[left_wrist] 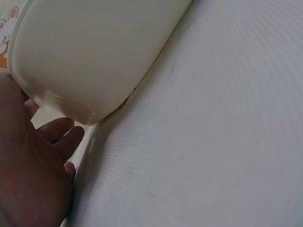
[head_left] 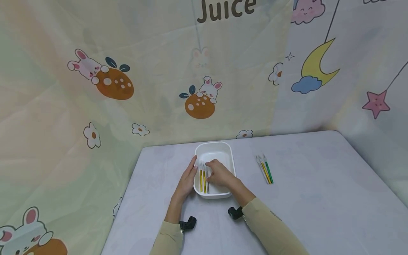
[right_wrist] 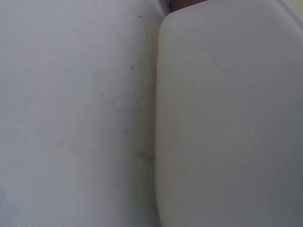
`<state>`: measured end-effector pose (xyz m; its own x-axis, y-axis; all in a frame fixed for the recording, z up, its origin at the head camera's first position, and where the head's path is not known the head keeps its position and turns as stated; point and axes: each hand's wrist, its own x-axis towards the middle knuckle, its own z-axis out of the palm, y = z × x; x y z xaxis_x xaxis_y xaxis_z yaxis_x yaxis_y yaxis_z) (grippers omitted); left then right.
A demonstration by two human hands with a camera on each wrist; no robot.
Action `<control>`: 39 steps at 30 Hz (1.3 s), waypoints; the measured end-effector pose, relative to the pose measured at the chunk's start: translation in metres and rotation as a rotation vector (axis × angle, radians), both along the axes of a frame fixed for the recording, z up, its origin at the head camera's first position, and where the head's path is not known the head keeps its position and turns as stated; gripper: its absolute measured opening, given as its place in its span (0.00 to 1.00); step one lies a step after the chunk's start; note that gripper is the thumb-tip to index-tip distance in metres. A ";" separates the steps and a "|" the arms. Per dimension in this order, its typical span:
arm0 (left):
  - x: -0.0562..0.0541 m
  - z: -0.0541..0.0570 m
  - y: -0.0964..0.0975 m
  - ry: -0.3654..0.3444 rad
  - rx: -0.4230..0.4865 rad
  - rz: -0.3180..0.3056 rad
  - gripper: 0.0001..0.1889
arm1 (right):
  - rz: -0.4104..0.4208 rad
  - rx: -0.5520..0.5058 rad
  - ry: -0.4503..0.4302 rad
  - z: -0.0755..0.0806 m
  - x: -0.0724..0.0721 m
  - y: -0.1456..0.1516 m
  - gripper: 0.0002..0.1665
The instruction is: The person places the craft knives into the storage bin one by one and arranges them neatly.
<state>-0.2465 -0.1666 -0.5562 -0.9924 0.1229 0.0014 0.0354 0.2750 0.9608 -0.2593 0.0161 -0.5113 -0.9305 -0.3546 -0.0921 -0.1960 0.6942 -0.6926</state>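
A white rectangular tray (head_left: 231, 166) stands on the table, with two slim yellow pens (head_left: 201, 180) side by side along its left part. Next to them lies a silver pen (head_left: 208, 186) under my right hand (head_left: 221, 174). That hand reaches over the tray's right side, its index finger and thumb curled at the silver pen, pinching it. My left hand (head_left: 185, 182) rests along the tray's left wall with fingers extended. In the left wrist view, its fingers (left_wrist: 66, 139) lie beside the tray's outer wall (left_wrist: 90, 56). The right wrist view shows only the tray's outside (right_wrist: 227, 118) and tabletop.
Right of the tray, several more slim pens (head_left: 264, 170) in silver, yellow and green lie together on the white-covered table (head_left: 318, 198). A printed fabric backdrop (head_left: 159, 88) hangs behind the table's back edge. Small black cameras (head_left: 235, 213) sit at both wrists.
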 end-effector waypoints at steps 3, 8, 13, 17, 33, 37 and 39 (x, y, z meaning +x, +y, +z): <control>0.000 -0.001 -0.001 -0.004 0.001 0.001 0.26 | -0.005 -0.007 0.001 0.000 0.000 0.000 0.40; 0.001 -0.001 -0.001 -0.005 0.007 -0.004 0.26 | -0.019 -0.020 0.026 -0.001 0.000 0.001 0.41; 0.000 -0.002 -0.002 -0.001 0.012 -0.015 0.26 | -0.037 -0.071 0.083 0.000 0.001 0.003 0.41; 0.000 -0.002 -0.002 -0.002 0.007 -0.015 0.26 | -0.083 -0.144 0.149 0.003 0.003 0.005 0.39; 0.001 -0.001 0.000 -0.012 -0.008 0.002 0.26 | -0.163 -0.333 0.306 0.013 0.008 0.021 0.34; 0.000 0.000 0.000 -0.023 -0.014 0.007 0.26 | -0.171 -0.343 0.285 0.015 0.010 0.030 0.38; 0.000 0.000 0.000 -0.024 -0.016 0.007 0.26 | -0.171 -0.347 0.281 0.014 0.011 0.034 0.39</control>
<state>-0.2460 -0.1667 -0.5562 -0.9930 0.1158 -0.0239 0.0108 0.2901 0.9569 -0.2484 0.0503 -0.4973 -0.9500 -0.1599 0.2681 -0.3121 0.4699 -0.8257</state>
